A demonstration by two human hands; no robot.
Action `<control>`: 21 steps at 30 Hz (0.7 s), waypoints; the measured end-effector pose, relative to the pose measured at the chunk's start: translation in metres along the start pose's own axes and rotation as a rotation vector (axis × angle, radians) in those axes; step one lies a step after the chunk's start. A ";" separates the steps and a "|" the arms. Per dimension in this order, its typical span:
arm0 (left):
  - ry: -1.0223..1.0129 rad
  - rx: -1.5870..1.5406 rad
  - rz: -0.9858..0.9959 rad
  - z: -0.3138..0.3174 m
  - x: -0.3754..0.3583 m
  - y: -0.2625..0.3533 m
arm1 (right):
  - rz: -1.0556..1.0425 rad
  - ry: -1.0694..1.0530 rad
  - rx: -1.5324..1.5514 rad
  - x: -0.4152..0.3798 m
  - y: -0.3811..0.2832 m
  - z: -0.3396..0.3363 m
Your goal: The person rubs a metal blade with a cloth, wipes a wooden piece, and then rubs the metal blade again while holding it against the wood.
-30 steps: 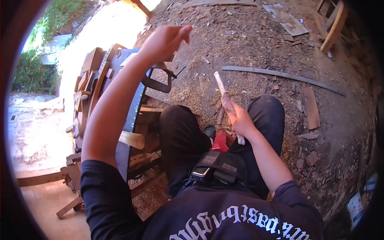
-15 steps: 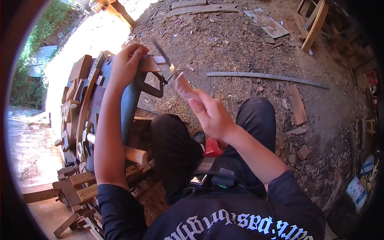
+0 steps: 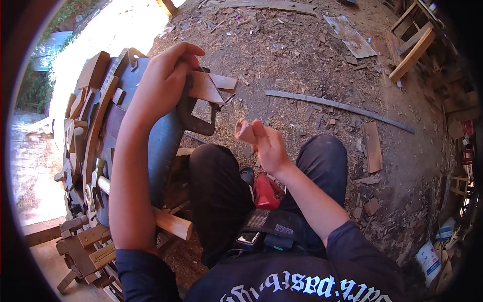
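Observation:
My left hand (image 3: 168, 75) rests at the bench's far end, its fingers curled over the edge beside a light wood piece (image 3: 206, 88). A dark metal clamp (image 3: 204, 125) sits at the bench edge just under that piece. My right hand (image 3: 271, 148) is closed round the wooden handle (image 3: 245, 132) of a tool, right of the clamp and above my knees. The tool's thin blade (image 3: 211, 83) is hard to make out and reaches toward the wood piece. What the fingers of my left hand hold, if anything, is hidden.
The workbench (image 3: 166, 146) at my left carries many wood pieces, a hammer (image 3: 103, 184) and a thick wooden handle (image 3: 172, 223). A long grey strip (image 3: 337, 104) and a plank (image 3: 372, 147) lie on the chip-strewn ground. A wooden frame (image 3: 412, 53) stands at the upper right.
My right hand has turned, with the tool's handle now pointing up-left and its blade closer to the wood piece. The view has shifted, and more of the wood piece shows beside my left hand.

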State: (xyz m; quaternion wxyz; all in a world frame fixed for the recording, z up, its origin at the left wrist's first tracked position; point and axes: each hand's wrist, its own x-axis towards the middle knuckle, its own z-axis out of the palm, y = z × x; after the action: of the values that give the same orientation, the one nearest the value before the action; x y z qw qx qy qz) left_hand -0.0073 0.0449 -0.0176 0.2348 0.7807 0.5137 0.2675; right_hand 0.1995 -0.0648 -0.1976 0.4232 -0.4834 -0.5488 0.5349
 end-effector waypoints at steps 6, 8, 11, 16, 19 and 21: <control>-0.013 0.007 -0.028 0.000 -0.001 0.004 | -0.136 -0.043 -0.007 -0.018 0.000 0.003; -0.005 0.017 -0.026 -0.001 -0.002 0.005 | -0.130 -0.051 0.010 -0.021 -0.004 0.003; 0.004 0.014 -0.033 -0.001 -0.003 0.008 | -0.136 -0.093 0.003 -0.020 -0.014 -0.001; 0.220 0.240 0.186 -0.010 -0.015 0.015 | -0.008 -0.174 0.025 -0.022 -0.010 -0.009; 0.295 0.449 0.294 -0.019 -0.049 0.065 | 0.005 -0.139 -0.030 -0.017 -0.031 -0.012; 0.231 0.430 0.244 -0.018 -0.092 0.116 | -0.012 -0.104 -0.031 -0.010 -0.050 -0.008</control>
State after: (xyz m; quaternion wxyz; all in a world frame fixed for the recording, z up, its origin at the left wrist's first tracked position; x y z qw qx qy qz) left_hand 0.0288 -0.0807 0.0542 -0.0306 0.8331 0.4841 0.2660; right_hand 0.2050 -0.0716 -0.1470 0.3898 -0.4583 -0.5808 0.5483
